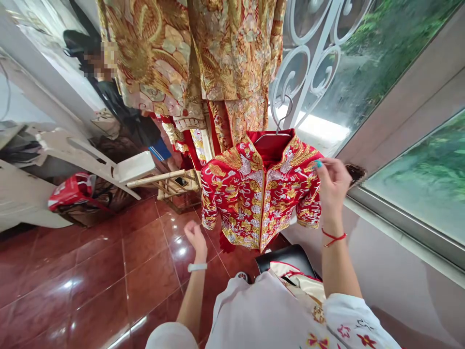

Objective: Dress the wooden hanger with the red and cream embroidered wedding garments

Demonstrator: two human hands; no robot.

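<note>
A short red jacket [259, 189] with gold and silver embroidery hangs upright on a thin metal hanger [284, 116], its front facing me. My right hand [333, 178], with a red string bracelet at the wrist, is at the jacket's right shoulder. Its fingers are bent, and a teal-nailed fingertip lies against the shoulder fabric. Lower down on the left, my left hand [196, 238] is held in the air below the left sleeve, apart from the jacket. The fingers of that hand are curled in, and nothing shows in them. A pale band circles its wrist.
Large gold-embroidered garments [236, 53] hang behind the jacket, beside a white scrolled window grille [308, 53]. A bamboo stool [178, 186], a white chair [134, 167] and a red bag [72, 191] stand left. Another person [119, 106] is beyond. A black seat [290, 257] bears cream fabric.
</note>
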